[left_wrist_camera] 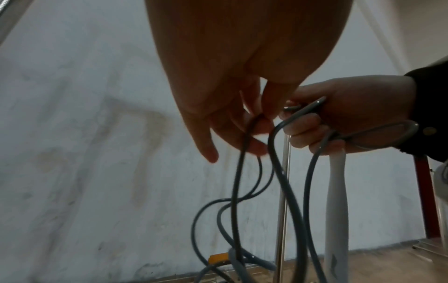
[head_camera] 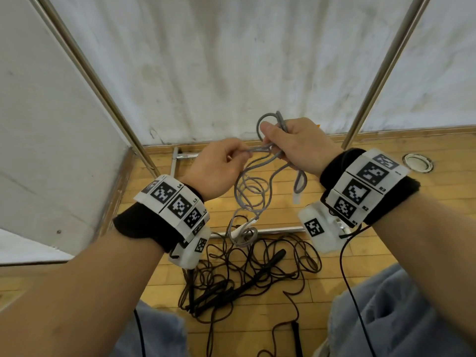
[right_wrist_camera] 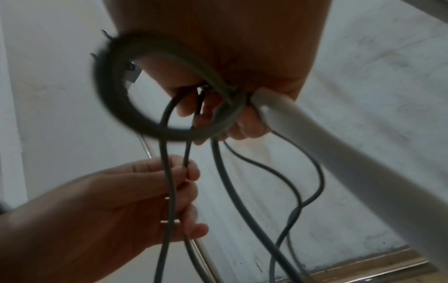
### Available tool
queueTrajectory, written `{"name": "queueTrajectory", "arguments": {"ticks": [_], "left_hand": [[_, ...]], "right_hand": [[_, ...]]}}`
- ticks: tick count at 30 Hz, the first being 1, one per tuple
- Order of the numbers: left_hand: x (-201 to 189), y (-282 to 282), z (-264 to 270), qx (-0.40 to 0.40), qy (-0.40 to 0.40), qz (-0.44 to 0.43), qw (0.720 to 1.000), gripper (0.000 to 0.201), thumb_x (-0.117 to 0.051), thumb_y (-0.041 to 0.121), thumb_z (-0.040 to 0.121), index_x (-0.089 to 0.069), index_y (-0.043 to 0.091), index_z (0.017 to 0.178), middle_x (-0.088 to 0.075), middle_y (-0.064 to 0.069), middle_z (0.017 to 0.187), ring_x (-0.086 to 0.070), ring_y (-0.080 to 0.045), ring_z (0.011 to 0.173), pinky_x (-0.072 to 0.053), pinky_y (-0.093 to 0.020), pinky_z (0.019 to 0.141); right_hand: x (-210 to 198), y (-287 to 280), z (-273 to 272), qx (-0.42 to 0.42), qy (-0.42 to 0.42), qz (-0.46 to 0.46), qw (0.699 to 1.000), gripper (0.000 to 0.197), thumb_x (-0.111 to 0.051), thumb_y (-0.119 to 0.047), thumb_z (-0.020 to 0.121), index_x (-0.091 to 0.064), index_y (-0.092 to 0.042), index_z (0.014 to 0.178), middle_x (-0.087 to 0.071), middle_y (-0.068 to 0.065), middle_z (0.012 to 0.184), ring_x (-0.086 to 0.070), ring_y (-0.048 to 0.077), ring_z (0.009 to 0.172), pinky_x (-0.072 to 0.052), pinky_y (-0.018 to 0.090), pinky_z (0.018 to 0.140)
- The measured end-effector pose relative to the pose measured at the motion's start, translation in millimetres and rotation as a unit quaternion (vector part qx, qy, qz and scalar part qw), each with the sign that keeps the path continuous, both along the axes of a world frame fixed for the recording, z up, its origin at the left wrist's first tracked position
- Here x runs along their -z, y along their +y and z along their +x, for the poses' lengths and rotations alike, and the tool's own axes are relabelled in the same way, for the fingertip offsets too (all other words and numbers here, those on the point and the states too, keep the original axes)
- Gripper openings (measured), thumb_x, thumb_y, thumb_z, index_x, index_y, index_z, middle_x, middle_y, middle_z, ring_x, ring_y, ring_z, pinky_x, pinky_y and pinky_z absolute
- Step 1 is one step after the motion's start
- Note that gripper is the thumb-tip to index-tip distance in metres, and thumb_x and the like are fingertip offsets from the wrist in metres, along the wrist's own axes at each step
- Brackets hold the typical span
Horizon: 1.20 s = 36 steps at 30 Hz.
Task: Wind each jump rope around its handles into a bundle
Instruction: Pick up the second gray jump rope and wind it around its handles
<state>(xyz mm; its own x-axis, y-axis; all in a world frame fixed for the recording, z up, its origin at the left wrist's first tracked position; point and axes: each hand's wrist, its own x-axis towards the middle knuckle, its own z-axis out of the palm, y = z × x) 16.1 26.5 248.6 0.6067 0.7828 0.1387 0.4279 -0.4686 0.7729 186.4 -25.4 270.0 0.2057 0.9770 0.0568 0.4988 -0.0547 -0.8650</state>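
Note:
A grey jump rope (head_camera: pixel 247 186) hangs in loops between my hands above the floor. My right hand (head_camera: pixel 296 145) grips one of its white handles (left_wrist_camera: pixel 335 201) together with a few rope loops (right_wrist_camera: pixel 116 95); the handle points down below the fist. My left hand (head_camera: pixel 219 166) pinches a strand of the grey rope (right_wrist_camera: pixel 186 168) just left of the right fist. The other white handle (head_camera: pixel 240 229) dangles low near the floor. Several black jump ropes (head_camera: pixel 247 269) lie tangled on the wooden floor below, with black handles (head_camera: pixel 273 258) among them.
A white fabric wall (head_camera: pixel 231 60) stands ahead, framed by two slanted metal poles (head_camera: pixel 98 81) (head_camera: pixel 381 73). A metal bar (head_camera: pixel 270 230) lies on the floor. A round white fitting (head_camera: pixel 417 162) sits in the floor at the right. My knees in blue jeans (head_camera: pixel 386 318) are at the bottom.

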Motion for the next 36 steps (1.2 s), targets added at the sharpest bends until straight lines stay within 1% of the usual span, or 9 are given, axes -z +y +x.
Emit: {"name": "queueTrajectory", "arguments": {"ticks": [3, 7, 14, 16, 19, 23, 28, 33, 36], "left_hand": [[-3, 8, -1, -0.069, -0.058, -0.009, 0.996, 0.017, -0.046, 0.019, 0.099, -0.052, 0.026, 0.085, -0.051, 0.004, 0.064, -0.056, -0.012, 0.054, -0.05, -0.033, 0.06], [-18, 18, -2, -0.176, -0.236, -0.15, 0.944, 0.022, -0.036, 0.017, 0.102, -0.045, 0.022, 0.083, -0.043, 0.003, 0.057, -0.038, -0.013, 0.042, -0.035, -0.029, 0.047], [-48, 11, -5, -0.094, -0.377, -0.339, 0.857, 0.02, -0.029, 0.017, 0.104, -0.038, 0.019, 0.086, -0.037, 0.003, 0.056, -0.025, -0.011, 0.046, -0.024, -0.023, 0.047], [-52, 6, -2, -0.071, -0.383, -0.362, 0.847, 0.02, -0.029, 0.018, 0.104, -0.038, 0.019, 0.086, -0.035, 0.002, 0.057, -0.024, -0.011, 0.045, -0.023, -0.022, 0.046], [-57, 1, 1, -0.039, -0.395, -0.392, 0.83, 0.021, -0.03, 0.018, 0.104, -0.038, 0.019, 0.084, -0.034, 0.003, 0.056, -0.023, -0.009, 0.042, -0.024, -0.02, 0.044], [-63, -2, 1, -0.018, -0.41, -0.415, 0.812, 0.021, -0.03, 0.018, 0.103, -0.037, 0.018, 0.083, -0.036, 0.003, 0.053, -0.027, -0.009, 0.04, -0.028, -0.02, 0.043], [-65, 1, -4, -0.038, -0.429, -0.411, 0.803, 0.021, -0.029, 0.02, 0.104, -0.035, 0.016, 0.084, -0.039, 0.002, 0.054, -0.037, -0.011, 0.044, -0.036, -0.021, 0.047], [-53, 6, -8, -0.1, -0.332, -0.337, 0.875, 0.028, -0.043, 0.037, 0.099, -0.058, 0.015, 0.09, -0.065, 0.001, 0.073, -0.065, -0.017, 0.073, -0.054, -0.03, 0.068], [-36, 9, -12, -0.117, -0.157, -0.229, 0.954, 0.016, -0.055, 0.009, 0.087, -0.067, 0.014, 0.078, -0.07, 0.001, 0.078, -0.066, -0.016, 0.081, -0.052, -0.032, 0.079]], "right_hand": [[1, -1, 3, -0.006, 0.01, -0.012, 1.0, 0.041, -0.056, -0.048, 0.088, -0.068, -0.015, 0.066, -0.039, 0.009, 0.059, -0.034, 0.017, 0.048, -0.029, 0.024, 0.046], [2, -3, 9, -0.001, -0.062, -0.032, 0.998, 0.033, -0.059, -0.036, 0.09, -0.069, -0.014, 0.069, -0.034, -0.009, 0.033, -0.032, 0.006, 0.032, -0.028, 0.013, 0.038], [21, -7, -6, -0.071, -0.186, -0.144, 0.969, 0.04, -0.057, -0.038, 0.091, -0.052, -0.015, 0.059, -0.031, -0.005, 0.046, -0.033, 0.008, 0.037, -0.028, 0.024, 0.045], [25, -7, -18, -0.09, -0.132, -0.11, 0.981, 0.016, -0.061, -0.038, 0.088, -0.068, -0.024, 0.09, -0.04, -0.013, 0.053, -0.044, -0.005, 0.041, -0.031, 0.011, 0.045], [32, -6, -34, -0.122, -0.085, -0.102, 0.984, 0.045, -0.068, -0.042, 0.081, -0.06, -0.028, 0.123, -0.053, -0.019, 0.068, -0.053, -0.012, 0.067, -0.033, 0.006, 0.055], [38, -3, -47, -0.117, -0.059, -0.071, 0.989, 0.026, -0.064, -0.035, 0.087, -0.066, -0.014, 0.071, -0.037, -0.01, 0.044, -0.035, 0.006, 0.042, -0.028, 0.018, 0.048], [37, -2, -50, -0.102, -0.114, -0.048, 0.987, 0.027, -0.054, -0.034, 0.093, -0.057, -0.024, 0.068, -0.048, -0.008, 0.058, -0.043, 0.007, 0.055, -0.032, 0.024, 0.053], [28, -3, -43, -0.07, -0.062, -0.035, 0.995, 0.032, -0.053, -0.027, 0.093, -0.059, -0.006, 0.07, -0.043, -0.002, 0.054, -0.035, 0.005, 0.041, -0.028, 0.015, 0.04], [18, 0, -34, -0.011, -0.007, -0.005, 1.0, 0.035, -0.054, -0.023, 0.09, -0.057, 0.003, 0.068, -0.042, 0.002, 0.054, -0.031, 0.007, 0.041, -0.028, 0.022, 0.044]]}}
